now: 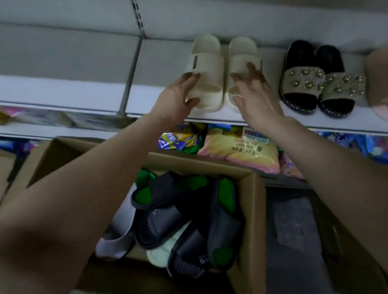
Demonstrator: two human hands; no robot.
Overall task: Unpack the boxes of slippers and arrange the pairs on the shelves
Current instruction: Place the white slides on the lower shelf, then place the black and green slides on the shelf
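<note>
Nearest, an open cardboard box [249, 211] of plain brown corrugated board holds a loose heap of dark slippers [174, 216]. They are moulded, rubbery slides with bright green footbeds and ribbed soles, mixed with a pale grey one and a mint one, and none of these is unpacked yet. Beyond the box, glossy snack bags [238, 148] lie on a lower shelf. Both bare forearms reach up over the box to the white shelf [160, 64], smooth and flat with a front lip, where the pair in hand sits. The left hand [178, 97] has its grip closed round the left beige slipper [206, 62], thumb at the open toe and fingers curled over the broad strap. The right hand [258, 93] is wide, its straight fingers resting on the strap of the right beige slipper [242, 50] and holding nothing. Both are thick, soft-looking foam slides with rounded edges and a matte finish, toes toward the person, sides touching. The step looks like squaring the pair. It is best done by nudging both toes level with the shelf lip, sides together, leaving a gap to the black jewelled pair [307, 76] just beside, whose studded straps could snag. Farther right, a pink slipper [384, 85] is cut off by the frame edge.
</note>
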